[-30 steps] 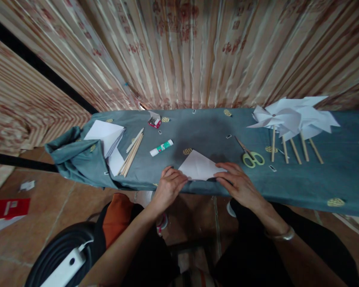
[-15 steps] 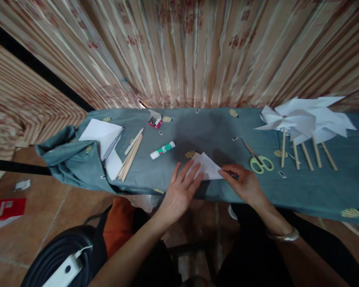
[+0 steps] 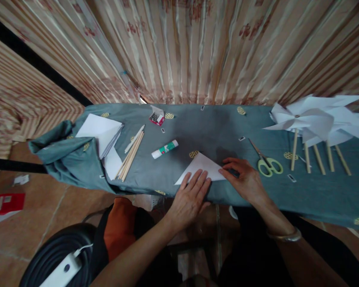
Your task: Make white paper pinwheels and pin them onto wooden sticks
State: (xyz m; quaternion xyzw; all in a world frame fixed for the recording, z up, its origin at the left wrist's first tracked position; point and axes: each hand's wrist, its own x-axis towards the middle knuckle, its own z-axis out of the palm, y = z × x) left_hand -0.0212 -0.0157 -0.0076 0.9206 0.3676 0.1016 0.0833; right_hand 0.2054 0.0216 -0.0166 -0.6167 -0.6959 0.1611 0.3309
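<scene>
A white sheet of paper [image 3: 201, 164], folded into a triangle, lies near the front edge of the cloth-covered table. My left hand [image 3: 188, 201] rests on its lower edge with the fingers stretched out flat. At the triangle's right corner, my right hand [image 3: 245, 180] pinches the paper between thumb and fingers. A small dark patch shows under the right palm; I cannot make out what it is. Green-handled scissors [image 3: 268, 164] lie just right of that hand. A glue stick [image 3: 165, 149] lies beyond the paper to the left.
Paper pinwheels [image 3: 314, 119] on wooden sticks lie at the right. Farther left are several wooden sticks [image 3: 131, 157], a white pen [image 3: 135, 139], a small box of pins [image 3: 157, 116] and a stack of white paper [image 3: 100, 129]. A curtain [image 3: 191, 52] hangs behind the table.
My left hand has shifted slightly right and down along the paper, uncovering its left corner. My right hand keeps its pinch at the right corner. The view has shifted a little.
</scene>
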